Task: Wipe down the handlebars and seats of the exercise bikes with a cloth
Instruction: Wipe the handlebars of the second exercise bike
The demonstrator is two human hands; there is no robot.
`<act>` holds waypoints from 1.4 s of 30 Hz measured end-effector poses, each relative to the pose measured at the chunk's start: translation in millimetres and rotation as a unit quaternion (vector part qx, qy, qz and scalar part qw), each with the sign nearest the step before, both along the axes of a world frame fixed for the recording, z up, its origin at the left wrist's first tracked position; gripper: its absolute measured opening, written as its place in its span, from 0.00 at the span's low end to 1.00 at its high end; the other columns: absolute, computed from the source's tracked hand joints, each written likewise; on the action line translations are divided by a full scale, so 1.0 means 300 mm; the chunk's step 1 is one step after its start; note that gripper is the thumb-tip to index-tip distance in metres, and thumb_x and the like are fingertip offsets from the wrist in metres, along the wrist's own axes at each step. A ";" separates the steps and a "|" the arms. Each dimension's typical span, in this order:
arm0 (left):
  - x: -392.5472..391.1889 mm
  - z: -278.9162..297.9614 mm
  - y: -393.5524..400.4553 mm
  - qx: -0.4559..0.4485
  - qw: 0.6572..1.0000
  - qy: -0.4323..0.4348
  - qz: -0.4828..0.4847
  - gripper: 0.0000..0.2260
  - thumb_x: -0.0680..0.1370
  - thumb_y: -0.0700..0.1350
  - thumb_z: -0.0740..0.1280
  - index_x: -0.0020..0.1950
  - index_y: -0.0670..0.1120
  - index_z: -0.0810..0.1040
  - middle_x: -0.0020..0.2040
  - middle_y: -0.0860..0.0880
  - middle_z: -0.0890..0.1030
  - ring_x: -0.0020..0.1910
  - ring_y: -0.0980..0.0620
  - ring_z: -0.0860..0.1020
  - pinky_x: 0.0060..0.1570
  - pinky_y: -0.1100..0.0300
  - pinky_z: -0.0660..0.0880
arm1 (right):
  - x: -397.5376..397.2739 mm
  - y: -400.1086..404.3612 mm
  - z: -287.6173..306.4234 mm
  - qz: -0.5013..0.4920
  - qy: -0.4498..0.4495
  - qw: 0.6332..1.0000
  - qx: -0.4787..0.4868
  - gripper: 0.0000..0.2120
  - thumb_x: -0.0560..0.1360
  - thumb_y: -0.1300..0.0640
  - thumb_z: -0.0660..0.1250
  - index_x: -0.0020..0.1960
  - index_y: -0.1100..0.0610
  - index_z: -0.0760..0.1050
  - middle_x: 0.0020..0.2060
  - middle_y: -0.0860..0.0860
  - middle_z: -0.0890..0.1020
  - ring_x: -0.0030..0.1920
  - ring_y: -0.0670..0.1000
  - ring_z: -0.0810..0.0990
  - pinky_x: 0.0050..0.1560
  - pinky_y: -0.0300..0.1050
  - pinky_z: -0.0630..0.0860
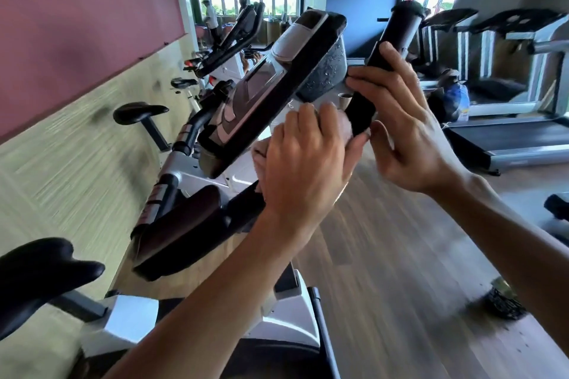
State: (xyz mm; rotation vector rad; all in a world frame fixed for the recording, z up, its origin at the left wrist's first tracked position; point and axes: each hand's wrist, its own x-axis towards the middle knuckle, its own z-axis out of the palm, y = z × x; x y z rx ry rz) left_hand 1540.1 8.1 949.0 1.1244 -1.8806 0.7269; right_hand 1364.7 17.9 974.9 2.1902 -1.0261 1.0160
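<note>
While my right hand (409, 129) grips the handlebar (388, 64) steady, left hand (303, 160) fingers clutch the cloth (345, 124) (pink) against it.

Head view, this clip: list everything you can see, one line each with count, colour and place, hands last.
handlebar grip: one, black, upright at centre right, held
console: one, black and grey, tilted, centre
cloth: one, pale pink, against the lower grip, bunched in the left hand
near seat: one, black, bottom left
other bike seats: at least two, black, along the left wall
exercise bikes: a row, black and white, receding along the left wall
treadmills: at least two, grey and black, right
floor: wood-look brown
left hand: holds the cloth
right hand: grips the handlebar grip
</note>
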 end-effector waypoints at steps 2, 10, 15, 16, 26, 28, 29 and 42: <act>0.052 -0.028 0.008 0.011 1.000 -0.015 -0.004 0.24 0.84 0.61 0.57 0.59 0.41 0.78 0.46 0.43 0.78 0.44 0.46 0.78 0.42 0.53 0.73 | -0.006 -0.004 -0.002 0.001 0.007 1.000 -0.011 0.25 0.73 0.73 0.59 0.70 0.71 0.71 0.71 0.63 0.73 0.80 0.67 0.57 0.77 0.68 0.58; 0.255 0.089 0.030 0.166 0.983 -0.024 -0.072 0.22 0.81 0.65 0.57 0.52 0.47 0.74 0.47 0.47 0.82 0.42 0.45 0.81 0.35 0.55 0.68 | 0.016 0.003 0.001 -0.029 -0.007 0.999 -0.028 0.22 0.74 0.67 0.61 0.68 0.67 0.75 0.66 0.61 0.78 0.77 0.63 0.65 0.75 0.73 0.54; 0.455 0.197 -0.009 0.197 0.965 0.015 -0.170 0.21 0.79 0.67 0.60 0.51 0.50 0.77 0.43 0.53 0.82 0.39 0.50 0.80 0.36 0.53 0.75 | 0.142 0.017 -0.006 -0.014 -0.015 1.000 0.023 0.19 0.76 0.65 0.62 0.66 0.64 0.76 0.61 0.58 0.80 0.67 0.61 0.76 0.76 0.71 0.53; 0.484 0.182 -0.014 0.237 0.951 0.020 -0.196 0.21 0.77 0.68 0.61 0.51 0.51 0.78 0.42 0.53 0.82 0.39 0.52 0.81 0.37 0.51 0.76 | 0.176 0.018 -0.022 -0.017 -0.021 0.999 0.043 0.20 0.75 0.64 0.62 0.67 0.64 0.75 0.62 0.58 0.79 0.67 0.60 0.75 0.78 0.68 0.51; 0.525 -0.026 -0.041 0.294 0.901 -0.026 -0.317 0.26 0.80 0.64 0.54 0.68 0.49 0.74 0.63 0.53 0.78 0.62 0.52 0.76 0.61 0.48 0.75 | 0.416 0.001 -0.160 -0.188 -0.154 0.970 0.030 0.18 0.78 0.62 0.58 0.63 0.58 0.78 0.62 0.51 0.80 0.69 0.55 0.73 0.77 0.66 0.52; 0.559 -0.062 -0.024 0.287 0.896 -0.036 -0.338 0.32 0.81 0.63 0.51 0.81 0.47 0.62 0.77 0.50 0.68 0.75 0.52 0.66 0.73 0.51 0.67 | 0.455 0.010 -0.184 -0.212 -0.166 0.962 0.036 0.17 0.80 0.62 0.56 0.64 0.58 0.78 0.65 0.51 0.79 0.73 0.56 0.70 0.74 0.69 0.56; 0.585 -0.082 -0.013 0.282 0.894 -0.034 -0.348 0.33 0.81 0.62 0.52 0.83 0.47 0.57 0.81 0.49 0.63 0.79 0.52 0.62 0.76 0.54 0.62 | 0.470 0.018 -0.191 -0.219 -0.176 0.959 0.048 0.18 0.81 0.61 0.55 0.66 0.58 0.78 0.67 0.52 0.78 0.75 0.57 0.67 0.74 0.70 0.57; 0.641 -0.148 -0.008 0.229 0.912 -0.012 -0.340 0.31 0.84 0.59 0.53 0.80 0.39 0.64 0.76 0.40 0.70 0.76 0.45 0.68 0.75 0.52 0.66 | 0.591 0.193 -0.204 -0.255 -0.190 0.922 0.219 0.30 0.79 0.69 0.58 0.80 0.59 0.62 0.81 0.50 0.58 0.82 0.46 0.48 0.82 0.50 0.47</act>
